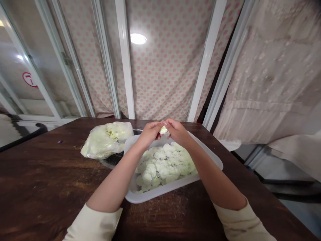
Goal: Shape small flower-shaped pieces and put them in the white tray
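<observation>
My left hand (pixel 151 130) and my right hand (pixel 177 130) meet above the far side of a white plastic tub (pixel 140 198). Between them, both sets of fingers pinch a small whitish-green flower (pixel 164 131), partly hidden by the fingertips. Below my hands, the tub holds many ruffled white flower heads (pixel 164 162) of the same look, spread in a layer. A clear plastic bag (pixel 96 142) with pale yellow-green pieces inside stands left of the tub, its top partly open.
Under the bag, a dark round tray (pixel 114 160) shows at its edge. The brown wooden table (pixel 50 187) carries scattered bits of debris and a tiny purple piece (pixel 60 141). Behind it rise white-framed glass panels with a dotted curtain (pixel 165 67); a lace curtain (pixel 265 83) hangs at right.
</observation>
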Action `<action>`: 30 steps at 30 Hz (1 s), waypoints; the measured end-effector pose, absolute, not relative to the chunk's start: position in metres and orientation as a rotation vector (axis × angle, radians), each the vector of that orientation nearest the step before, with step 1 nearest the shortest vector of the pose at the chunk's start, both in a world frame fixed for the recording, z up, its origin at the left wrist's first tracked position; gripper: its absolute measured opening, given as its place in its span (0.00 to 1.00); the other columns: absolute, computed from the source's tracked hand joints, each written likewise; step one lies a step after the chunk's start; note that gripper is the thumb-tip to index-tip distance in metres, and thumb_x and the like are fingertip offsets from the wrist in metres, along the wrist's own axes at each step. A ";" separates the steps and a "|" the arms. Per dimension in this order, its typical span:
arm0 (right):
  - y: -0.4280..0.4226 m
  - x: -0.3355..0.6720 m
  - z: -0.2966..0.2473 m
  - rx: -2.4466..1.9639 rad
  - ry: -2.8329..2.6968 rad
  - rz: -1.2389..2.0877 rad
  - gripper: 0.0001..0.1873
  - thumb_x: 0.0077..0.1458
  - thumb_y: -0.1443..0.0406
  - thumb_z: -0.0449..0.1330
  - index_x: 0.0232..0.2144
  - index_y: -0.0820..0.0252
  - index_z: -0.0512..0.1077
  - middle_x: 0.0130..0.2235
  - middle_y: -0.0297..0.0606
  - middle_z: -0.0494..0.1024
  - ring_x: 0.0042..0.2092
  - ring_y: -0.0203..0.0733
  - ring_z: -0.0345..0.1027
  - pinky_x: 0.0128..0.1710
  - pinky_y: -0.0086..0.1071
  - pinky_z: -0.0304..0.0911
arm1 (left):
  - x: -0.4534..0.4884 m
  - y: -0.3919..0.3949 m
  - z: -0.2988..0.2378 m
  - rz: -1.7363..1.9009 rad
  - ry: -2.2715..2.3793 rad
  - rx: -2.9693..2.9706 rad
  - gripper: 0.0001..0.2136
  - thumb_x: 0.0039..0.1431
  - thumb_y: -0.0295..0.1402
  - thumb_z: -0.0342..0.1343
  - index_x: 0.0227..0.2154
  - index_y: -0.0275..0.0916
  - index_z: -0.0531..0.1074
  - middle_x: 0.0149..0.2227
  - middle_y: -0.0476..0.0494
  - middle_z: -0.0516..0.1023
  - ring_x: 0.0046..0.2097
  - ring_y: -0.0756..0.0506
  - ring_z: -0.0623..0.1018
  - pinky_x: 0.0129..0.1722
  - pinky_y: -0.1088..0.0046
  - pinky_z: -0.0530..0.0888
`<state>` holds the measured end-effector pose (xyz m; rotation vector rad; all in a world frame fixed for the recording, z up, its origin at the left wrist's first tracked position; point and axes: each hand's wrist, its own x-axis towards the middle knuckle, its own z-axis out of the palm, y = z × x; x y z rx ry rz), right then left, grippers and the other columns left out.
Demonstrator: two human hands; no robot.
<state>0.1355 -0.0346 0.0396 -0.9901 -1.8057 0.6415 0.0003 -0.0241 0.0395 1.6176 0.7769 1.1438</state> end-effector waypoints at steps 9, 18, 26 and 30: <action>-0.028 0.141 0.039 -1.197 -1.670 0.365 0.16 0.58 0.57 0.46 0.23 0.60 0.61 0.21 0.32 0.64 0.23 0.33 0.58 0.22 0.27 0.56 | 0.004 -0.028 0.041 1.078 0.674 1.532 0.14 0.53 0.42 0.52 0.22 0.37 0.60 0.18 0.54 0.63 0.17 0.57 0.62 0.16 0.81 0.55; -0.029 0.135 0.034 -0.966 -1.625 0.720 0.23 0.57 0.47 0.44 0.26 0.60 0.62 0.19 0.31 0.65 0.20 0.32 0.59 0.18 0.26 0.54 | 0.003 -0.029 0.044 1.144 0.770 1.432 0.09 0.52 0.34 0.49 0.21 0.37 0.57 0.18 0.55 0.61 0.16 0.57 0.61 0.15 0.82 0.53; -0.027 0.133 0.034 -0.872 -1.678 0.908 0.14 0.57 0.54 0.50 0.28 0.59 0.60 0.19 0.28 0.64 0.19 0.30 0.59 0.17 0.23 0.51 | 0.004 -0.026 0.042 1.188 0.798 1.459 0.11 0.54 0.37 0.49 0.21 0.36 0.59 0.16 0.55 0.61 0.16 0.57 0.60 0.16 0.82 0.53; -0.024 0.133 0.030 -0.889 -1.681 0.882 0.17 0.57 0.53 0.49 0.26 0.59 0.60 0.16 0.28 0.63 0.18 0.30 0.57 0.16 0.23 0.49 | 0.005 -0.025 0.039 1.176 0.721 1.543 0.12 0.57 0.39 0.48 0.23 0.37 0.60 0.14 0.54 0.63 0.16 0.57 0.60 0.16 0.82 0.54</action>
